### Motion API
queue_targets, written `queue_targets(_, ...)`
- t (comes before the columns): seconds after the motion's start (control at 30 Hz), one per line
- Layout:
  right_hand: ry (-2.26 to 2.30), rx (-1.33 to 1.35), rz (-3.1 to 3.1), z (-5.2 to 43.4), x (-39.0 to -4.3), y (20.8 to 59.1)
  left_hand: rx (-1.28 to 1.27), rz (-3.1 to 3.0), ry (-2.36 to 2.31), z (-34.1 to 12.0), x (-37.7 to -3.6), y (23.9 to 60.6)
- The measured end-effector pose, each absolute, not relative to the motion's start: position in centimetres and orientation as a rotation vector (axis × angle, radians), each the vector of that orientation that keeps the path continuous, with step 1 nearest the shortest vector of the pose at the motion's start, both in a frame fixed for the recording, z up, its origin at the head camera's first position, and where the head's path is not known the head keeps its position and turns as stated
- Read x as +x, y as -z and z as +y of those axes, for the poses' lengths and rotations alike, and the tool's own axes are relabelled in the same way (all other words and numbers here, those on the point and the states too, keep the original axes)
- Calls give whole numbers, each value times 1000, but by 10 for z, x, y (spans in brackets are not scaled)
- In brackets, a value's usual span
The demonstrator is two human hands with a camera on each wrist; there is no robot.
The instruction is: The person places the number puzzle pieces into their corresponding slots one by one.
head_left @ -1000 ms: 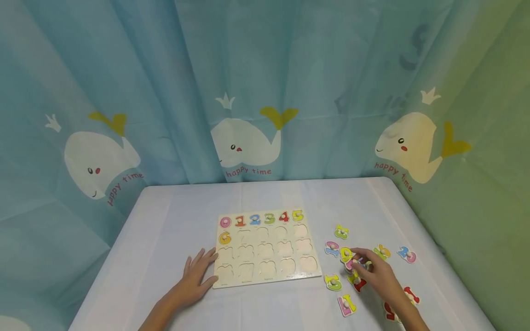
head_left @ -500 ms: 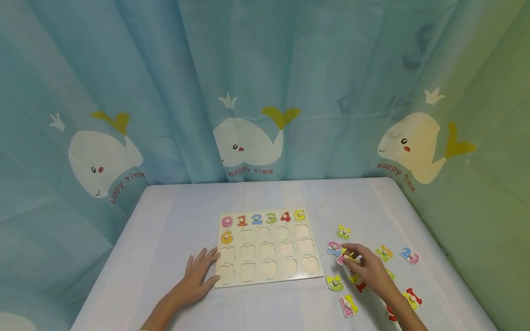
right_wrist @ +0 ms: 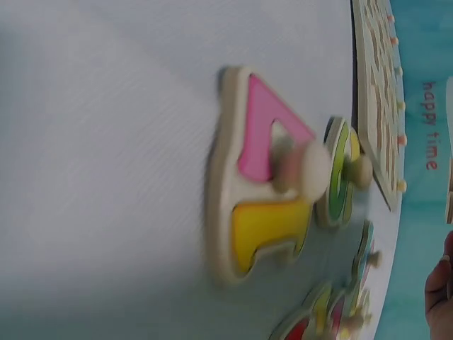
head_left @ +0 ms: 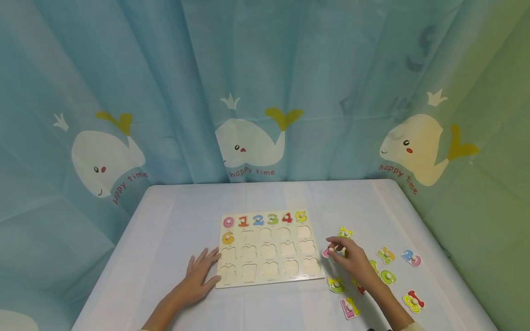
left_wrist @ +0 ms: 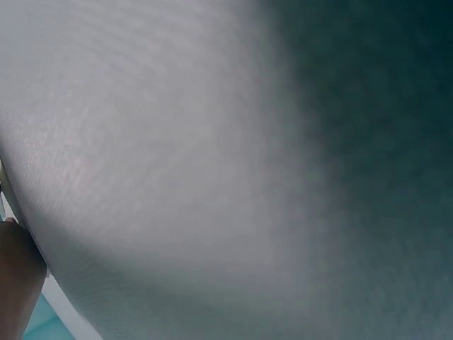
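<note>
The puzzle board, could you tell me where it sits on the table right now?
In the head view the puzzle board lies flat near the middle of the table, with the left hand resting at its near left corner and loose number pieces to its right.

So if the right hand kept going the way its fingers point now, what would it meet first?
The right hand points up-left, pinching a pink piece. Going straight on, it would probably meet the right edge of the puzzle board first, near the empty lower slots; its height above the table is unclear.
</note>
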State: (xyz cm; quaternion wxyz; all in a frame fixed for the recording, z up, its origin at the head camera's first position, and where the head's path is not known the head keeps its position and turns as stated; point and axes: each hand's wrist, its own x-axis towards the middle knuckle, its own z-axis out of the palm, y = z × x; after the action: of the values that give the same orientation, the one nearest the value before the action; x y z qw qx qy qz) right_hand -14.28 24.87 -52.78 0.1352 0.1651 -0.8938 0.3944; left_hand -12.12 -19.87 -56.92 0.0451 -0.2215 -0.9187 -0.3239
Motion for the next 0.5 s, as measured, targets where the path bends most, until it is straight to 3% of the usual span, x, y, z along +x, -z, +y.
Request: queue_targets(0.5,-1146,628,-2479,199,-174,529,-646,-2850,987,-198,-120,565)
